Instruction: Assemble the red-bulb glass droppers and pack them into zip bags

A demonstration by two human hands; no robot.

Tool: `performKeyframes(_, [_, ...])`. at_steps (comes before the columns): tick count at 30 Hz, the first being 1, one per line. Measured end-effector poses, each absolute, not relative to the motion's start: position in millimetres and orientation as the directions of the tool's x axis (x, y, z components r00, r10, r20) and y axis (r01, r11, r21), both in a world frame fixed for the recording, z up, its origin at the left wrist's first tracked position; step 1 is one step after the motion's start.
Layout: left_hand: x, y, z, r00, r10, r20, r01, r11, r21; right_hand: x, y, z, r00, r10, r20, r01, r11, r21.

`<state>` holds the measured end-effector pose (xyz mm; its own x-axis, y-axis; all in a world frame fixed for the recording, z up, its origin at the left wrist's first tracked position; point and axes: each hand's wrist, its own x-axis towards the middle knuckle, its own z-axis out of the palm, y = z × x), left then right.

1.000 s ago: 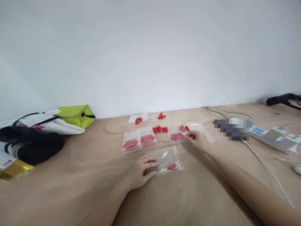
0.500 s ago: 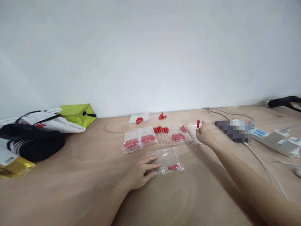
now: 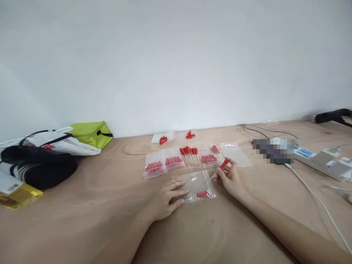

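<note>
My left hand [image 3: 169,200] lies with its fingers spread on the left part of a clear zip bag [image 3: 189,183]. A red rubber bulb [image 3: 202,194] shows inside that bag near its right end. Between the fingertips of my right hand [image 3: 230,178] is a dropper [image 3: 224,164] with a red bulb and a thin clear tube. Its tube slants down to the left, and the tip is at the bag's right edge; whether it is inside I cannot tell. Behind the bag lies a row of loose droppers [image 3: 189,156], between zip bags of droppers [image 3: 173,160].
An empty-looking clear bag [image 3: 238,154] lies beyond my right hand. Two bags with red bulbs [image 3: 190,135] lie by the wall. On the right are a blurred-out dark object [image 3: 271,151], a power strip [image 3: 321,163] and cables. Bags and a black cap [image 3: 46,168] are at left.
My right hand has come left and toward me with the dropper, from the far clear bag to the near bag's right edge. The dropper now tilts down-left. My left hand stays put.
</note>
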<state>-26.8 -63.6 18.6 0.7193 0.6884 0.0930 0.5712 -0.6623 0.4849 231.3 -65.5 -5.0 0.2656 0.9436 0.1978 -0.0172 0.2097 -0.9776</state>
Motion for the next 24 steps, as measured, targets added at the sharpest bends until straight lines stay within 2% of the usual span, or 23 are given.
performKeyframes(5, [-25,-66,25,0.709,0.700,0.082,0.581,-0.646,0.496,224,-75,-8,0.174,0.981,0.091,-0.179,0.122,-0.976])
performKeyframes(8, [-25,-66,26,0.702,0.708,0.075,0.590,-0.637,0.496,225,-78,-9,0.075,0.996,0.037,-0.198,0.052,-0.979])
performKeyframes(14, [-26,-65,23,0.721,0.689,0.071,0.577,-0.654,0.490,228,-76,-9,-0.101,0.995,-0.013,0.022,-0.011,-1.000])
performKeyframes(16, [-27,-64,21,0.727,0.682,0.082,0.568,-0.664,0.487,227,-77,-6,-0.156,0.987,0.036,0.107,0.053,-0.993])
performKeyframes(19, [-27,-64,19,0.729,0.678,0.094,0.561,-0.671,0.485,227,-78,1,-0.292,0.942,0.165,0.256,0.243,-0.936])
performKeyframes(21, [-27,-63,19,0.728,0.679,0.091,0.564,-0.670,0.483,232,-73,5,-0.355,0.916,0.189,0.318,0.308,-0.897])
performKeyframes(23, [-27,-64,20,0.725,0.684,0.083,0.573,-0.665,0.479,245,-60,8,-0.282,0.944,0.169,0.393,0.274,-0.878])
performKeyframes(24, [-27,-64,21,0.723,0.687,0.079,0.577,-0.662,0.478,253,-51,9,-0.171,0.973,0.153,0.462,0.217,-0.860])
